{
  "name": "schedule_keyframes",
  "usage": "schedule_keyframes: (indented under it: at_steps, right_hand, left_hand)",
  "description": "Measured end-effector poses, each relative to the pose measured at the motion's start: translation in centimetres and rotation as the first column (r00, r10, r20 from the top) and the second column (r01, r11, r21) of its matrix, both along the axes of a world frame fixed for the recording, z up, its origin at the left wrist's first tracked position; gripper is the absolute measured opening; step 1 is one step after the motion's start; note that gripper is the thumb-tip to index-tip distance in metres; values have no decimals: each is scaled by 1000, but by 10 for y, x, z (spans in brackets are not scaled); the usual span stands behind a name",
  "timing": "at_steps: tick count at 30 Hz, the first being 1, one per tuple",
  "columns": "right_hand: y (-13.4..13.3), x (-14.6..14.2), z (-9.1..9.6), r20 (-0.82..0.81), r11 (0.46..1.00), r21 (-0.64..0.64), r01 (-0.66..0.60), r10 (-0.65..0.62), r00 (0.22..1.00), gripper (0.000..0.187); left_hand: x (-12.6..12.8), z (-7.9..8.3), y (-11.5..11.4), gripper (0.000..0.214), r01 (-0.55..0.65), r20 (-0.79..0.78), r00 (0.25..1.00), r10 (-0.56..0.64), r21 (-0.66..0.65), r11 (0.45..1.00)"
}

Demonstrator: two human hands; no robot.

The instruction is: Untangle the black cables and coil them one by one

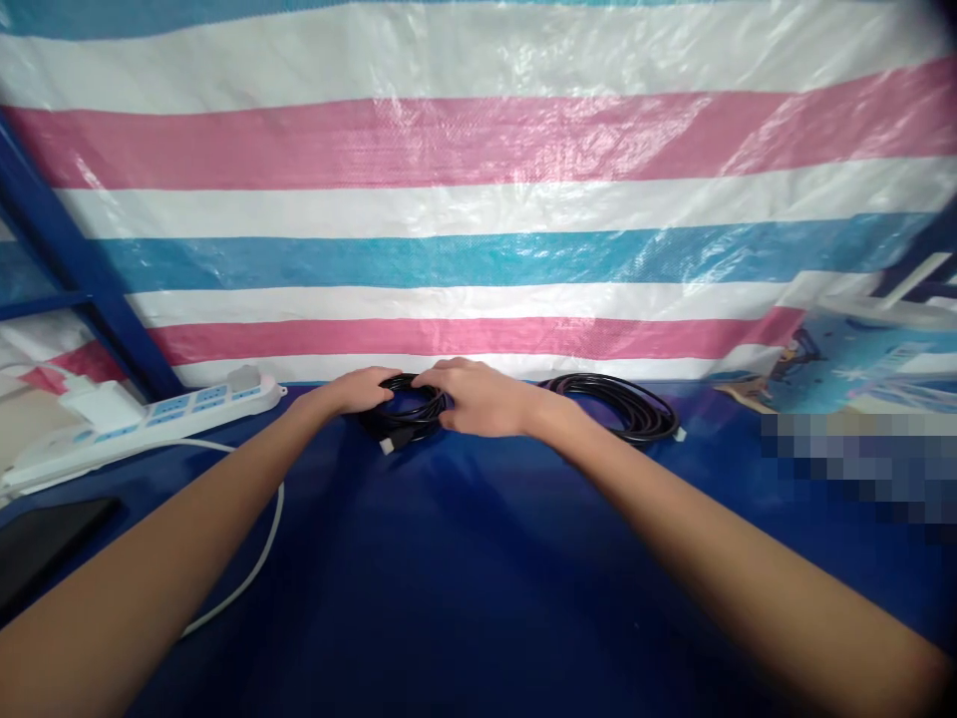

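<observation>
Black cable coil, left hand, right hand gripping

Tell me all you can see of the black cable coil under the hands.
The coil is thin black cable wound in a small round bundle, lying flat on the blue table at the striped tarp's foot. One end with a pale plug tip sticks out at its front left. The left hand and right hand both rest on it, covering its sides.

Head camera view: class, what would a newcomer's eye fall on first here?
Likely the striped pink, white and blue tarp filling the back. In the middle, the left hand and right hand grip a black coiled cable on the blue table. A second black coil lies right of it.
</observation>
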State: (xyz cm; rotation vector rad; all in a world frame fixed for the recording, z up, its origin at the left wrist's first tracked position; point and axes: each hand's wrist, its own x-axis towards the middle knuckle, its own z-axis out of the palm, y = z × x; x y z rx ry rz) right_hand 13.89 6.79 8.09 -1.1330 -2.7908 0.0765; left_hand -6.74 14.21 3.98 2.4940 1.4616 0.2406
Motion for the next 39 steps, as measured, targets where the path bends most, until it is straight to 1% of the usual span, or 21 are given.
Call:
schedule_keyframes:
  at_steps: [2,4,6,9,10,12,15,19,21,24,25,27,30,34,36,39]
  right_hand:
    - [-15,36,1,-97,996,64,62,-56,994,34]
    - [-28,74,-6,-158,981,103,167,-149,976,31]
    - [-35,112,-21,-190,957,127,260,-234,953,30]
    - [-40,161,-50,-213,907,152,393,-358,909,35]
    - [-41,173,-59,-206,897,153,415,-382,901,36]
    - [-42,189,-72,-177,895,150,419,-393,902,33]
    - [-43,197,-80,-135,912,142,386,-368,920,28]
    - [-42,195,-80,-117,915,153,375,-360,926,26]
    - [-42,195,-80,-126,908,162,385,-368,921,26]
    - [-43,196,-80,-150,897,182,404,-380,913,27]
    - [-43,196,-80,-156,895,189,405,-380,912,27]
    - [-45,194,-79,-163,894,201,401,-373,913,26]
    - [-47,191,-79,-167,894,216,392,-362,917,24]
    - [-46,189,-81,-187,884,243,399,-361,914,24]
    - [-46,191,-79,-224,859,270,434,-382,896,27]
    - [-49,194,-70,-313,802,317,507,-416,854,30]
  left_hand:
    - [3,7,-3,43,-8,-35,999,9,26,1000]
    - [10,10,-9,49,-11,-57,998,14,57,998]
    - [21,9,-19,53,27,-79,997,-23,53,998]
    - [34,2,-35,57,81,-126,989,-78,15,997]
    - [37,0,-40,58,84,-142,987,-81,12,996]
    - [38,-3,-48,61,76,-165,984,-71,25,997]
    - [37,-2,-56,60,73,-179,982,-59,73,995]
    - [36,-2,-61,48,107,-165,983,-82,153,982]
    - [36,-2,-63,47,107,-142,987,-75,235,966]
    - [32,-4,-65,48,72,-98,994,-37,381,922]
    - [29,-6,-65,48,66,-92,995,-31,410,910]
    - [21,-13,-66,45,83,-103,994,-44,416,906]
    - [7,-30,-68,43,98,-117,991,-59,372,923]
    - [-2,-53,-68,52,22,-68,998,4,382,924]
    - [0,-59,-68,54,-3,-46,999,24,398,918]
    - [3,-60,-67,55,-36,-17,999,48,436,899]
